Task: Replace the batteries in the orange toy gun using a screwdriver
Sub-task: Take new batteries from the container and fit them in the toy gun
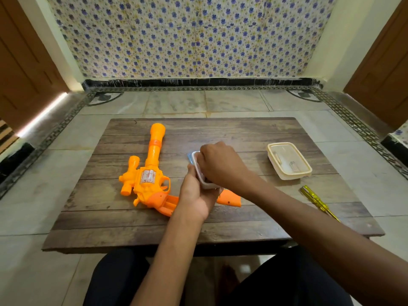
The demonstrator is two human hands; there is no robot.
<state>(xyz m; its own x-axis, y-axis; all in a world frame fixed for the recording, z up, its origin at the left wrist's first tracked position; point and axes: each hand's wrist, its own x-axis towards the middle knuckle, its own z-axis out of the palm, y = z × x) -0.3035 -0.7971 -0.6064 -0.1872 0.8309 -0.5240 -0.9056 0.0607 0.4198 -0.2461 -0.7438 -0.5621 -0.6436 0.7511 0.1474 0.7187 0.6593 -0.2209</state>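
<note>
Holding box (pixel 205 184) tilted in closed left grip (pixel 196 195), reaching inside with curled right grip (pixel 220 164) (cannot tell if pinching anything), probably for batteries.

orange toy gun (pixel 146 173), yellow screwdriver (pixel 315 200), blue-flowered wall (pixel 194 36), brown wooden table (pixel 220 221)

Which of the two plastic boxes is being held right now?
The small white box in the middle of the table: the left hand grips it while the right hand covers its top. The larger cream box sits untouched at the right.
</note>
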